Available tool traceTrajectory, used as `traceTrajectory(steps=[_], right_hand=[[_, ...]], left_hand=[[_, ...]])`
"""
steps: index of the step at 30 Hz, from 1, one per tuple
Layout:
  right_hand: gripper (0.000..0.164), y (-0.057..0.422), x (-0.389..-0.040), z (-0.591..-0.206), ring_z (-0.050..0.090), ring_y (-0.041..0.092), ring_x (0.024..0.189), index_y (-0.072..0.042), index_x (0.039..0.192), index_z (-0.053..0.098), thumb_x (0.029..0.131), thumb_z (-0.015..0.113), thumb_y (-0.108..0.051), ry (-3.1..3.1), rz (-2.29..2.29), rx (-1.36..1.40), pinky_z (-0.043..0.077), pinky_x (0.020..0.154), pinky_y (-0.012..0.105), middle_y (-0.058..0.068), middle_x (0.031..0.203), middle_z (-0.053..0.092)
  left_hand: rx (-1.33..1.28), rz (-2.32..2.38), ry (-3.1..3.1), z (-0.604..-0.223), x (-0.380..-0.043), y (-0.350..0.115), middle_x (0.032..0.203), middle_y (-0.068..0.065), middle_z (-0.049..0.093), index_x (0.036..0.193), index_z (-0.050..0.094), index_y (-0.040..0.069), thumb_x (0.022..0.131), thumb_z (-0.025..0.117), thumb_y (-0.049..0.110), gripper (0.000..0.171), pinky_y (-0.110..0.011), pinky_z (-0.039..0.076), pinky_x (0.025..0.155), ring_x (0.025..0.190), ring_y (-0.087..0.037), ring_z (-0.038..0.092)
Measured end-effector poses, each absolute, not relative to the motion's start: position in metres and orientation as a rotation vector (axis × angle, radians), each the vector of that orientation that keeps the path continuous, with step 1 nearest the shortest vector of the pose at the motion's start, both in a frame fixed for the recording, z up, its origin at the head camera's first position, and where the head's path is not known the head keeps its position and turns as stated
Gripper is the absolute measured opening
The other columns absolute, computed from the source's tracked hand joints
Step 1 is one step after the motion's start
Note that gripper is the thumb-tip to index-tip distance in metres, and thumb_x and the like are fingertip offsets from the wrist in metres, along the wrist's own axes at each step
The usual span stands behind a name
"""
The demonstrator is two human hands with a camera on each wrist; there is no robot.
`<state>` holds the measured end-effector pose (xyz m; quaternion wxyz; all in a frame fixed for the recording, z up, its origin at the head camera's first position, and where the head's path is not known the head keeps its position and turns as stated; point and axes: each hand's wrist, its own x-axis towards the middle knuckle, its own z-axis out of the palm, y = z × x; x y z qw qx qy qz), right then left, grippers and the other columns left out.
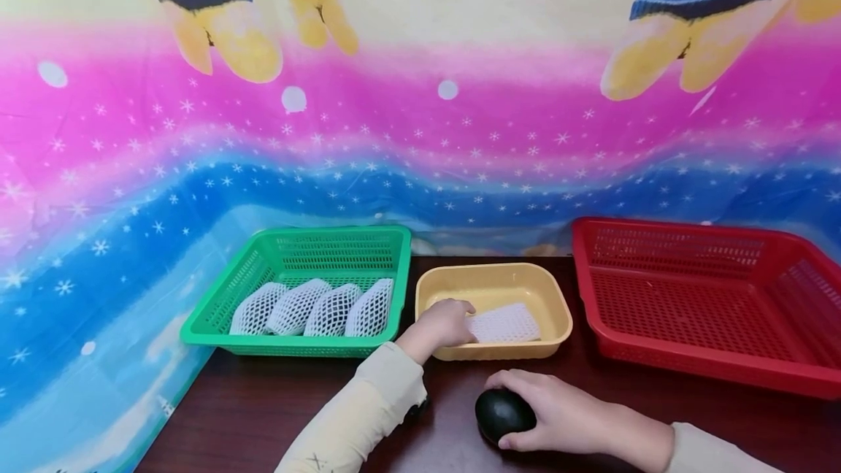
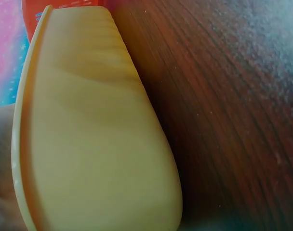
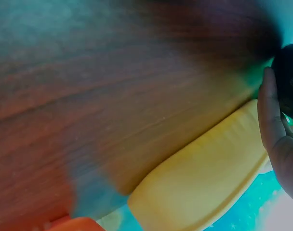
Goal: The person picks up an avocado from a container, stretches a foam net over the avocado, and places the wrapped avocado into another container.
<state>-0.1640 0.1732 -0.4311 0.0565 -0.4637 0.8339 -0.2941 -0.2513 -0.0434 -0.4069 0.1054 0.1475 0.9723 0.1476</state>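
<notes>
In the head view my left hand [image 1: 447, 321] reaches over the near left rim of a yellow tray [image 1: 558, 312]. Its thumb and fingers pinch the left end of a flat white foam net [image 1: 506, 323] lying in there. From the left wrist, the tray's outer wall [image 2: 98, 125] fills much of the picture and hides most of that hand. My right hand [image 1: 558, 411] grips a smooth, dark, egg-shaped fruit [image 1: 502, 414] low over the table, in front of the tray. The right wrist view shows part of the dark fruit [image 3: 290, 79] beside a finger.
A green basket [image 1: 296, 341] stands left of the tray, with several bulging white foam nets [image 1: 302, 309] lined up inside. To the right is a larger red basket [image 1: 670, 298]. A printed cloth [image 1: 420, 130] hangs behind the dark wooden table [image 1: 263, 400].
</notes>
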Motion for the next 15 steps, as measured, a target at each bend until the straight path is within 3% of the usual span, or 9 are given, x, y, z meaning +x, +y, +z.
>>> traceTrajectory(steps=[7,15], right_hand=[[0.059,0.1761,-0.1659,-0.4324,0.059,0.006,0.111,-0.02,0.135,0.058,0.09,0.074,-0.054,2.515,-0.869,-1.348,0.053,0.088,0.03,-0.009,0.125,0.061],[0.068,0.1782,-0.1654,-0.432,0.058,0.01,0.117,-0.02,0.144,0.053,0.09,0.074,-0.055,2.496,-0.802,-1.314,0.053,0.092,0.034,-0.006,0.132,0.059]], left_hand=[[0.478,0.497,2.849,-0.4086,-0.2537,-0.0375,0.126,-0.005,0.069,0.127,0.072,0.01,0.084,0.085,0.016,0.045,-0.03,0.05,0.097,0.118,-0.02,0.062],[0.45,0.756,2.875,-0.4084,-0.2545,-0.039,0.104,-0.005,0.07,0.117,0.076,0.008,0.086,0.077,0.003,0.031,-0.028,0.051,0.076,0.088,-0.016,0.061]])
